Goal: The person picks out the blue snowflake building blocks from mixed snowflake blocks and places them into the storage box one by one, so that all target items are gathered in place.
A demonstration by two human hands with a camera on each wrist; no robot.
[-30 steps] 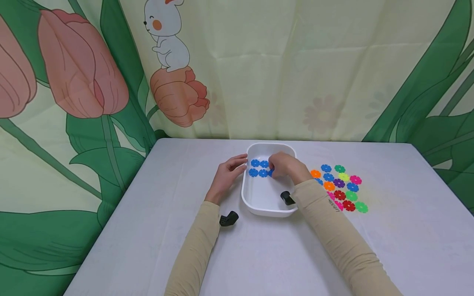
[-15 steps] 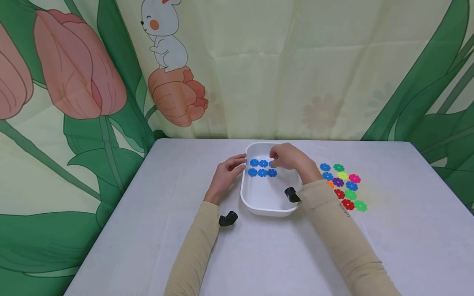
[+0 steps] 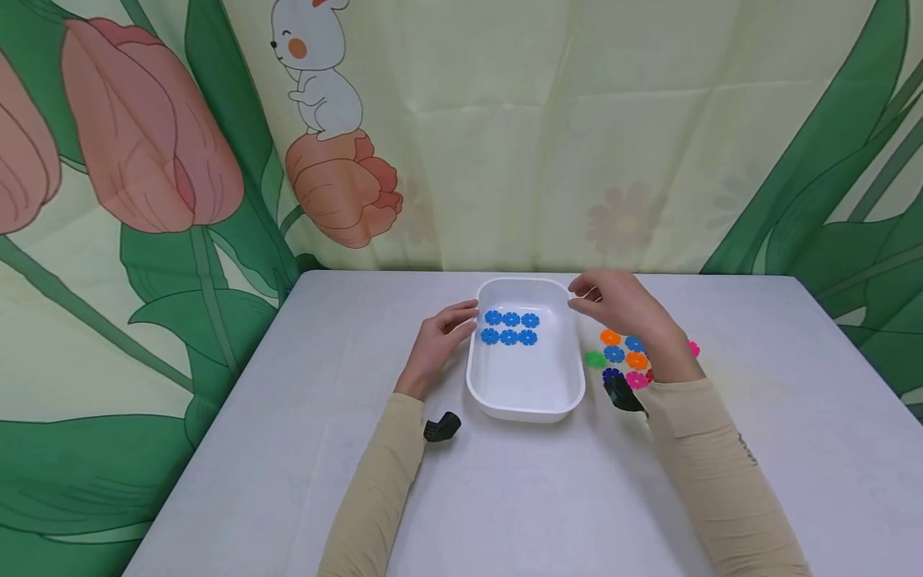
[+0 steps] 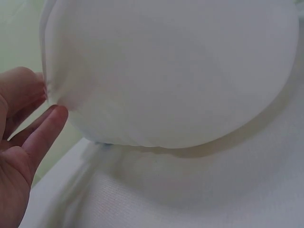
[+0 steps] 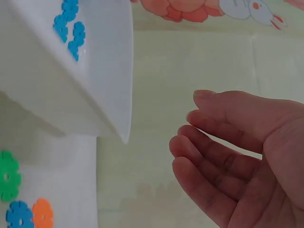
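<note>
Blue snowflake discs [image 3: 509, 320] lie in the white plastic tray [image 3: 525, 405], set out in two rows of three toward its far left. My left hand [image 3: 441, 343] rests its fingertips on the tray's left side; in the left wrist view the thumb [image 4: 52, 126] lies against the outer wall, fingers fairly straight. Beyond the tray's right rim hovers my right hand [image 3: 620, 303], its fingers loosely bent and nothing between them. The right wrist view shows this hand [image 5: 237, 156] apart from the tray [image 5: 111, 71].
Right of the tray, loose snowflake discs in several colours lie on the white-covered table [image 3: 346, 336], among them a green disc [image 3: 594, 359] and an orange disc [image 3: 638, 361]; my right forearm [image 3: 710, 449] hides some. A printed curtain [image 3: 497, 160] hangs behind the table.
My right hand has let go of a blue disc at the right end of the far row, risen out of the tray and moved right past its rim. The left hand stays put.
</note>
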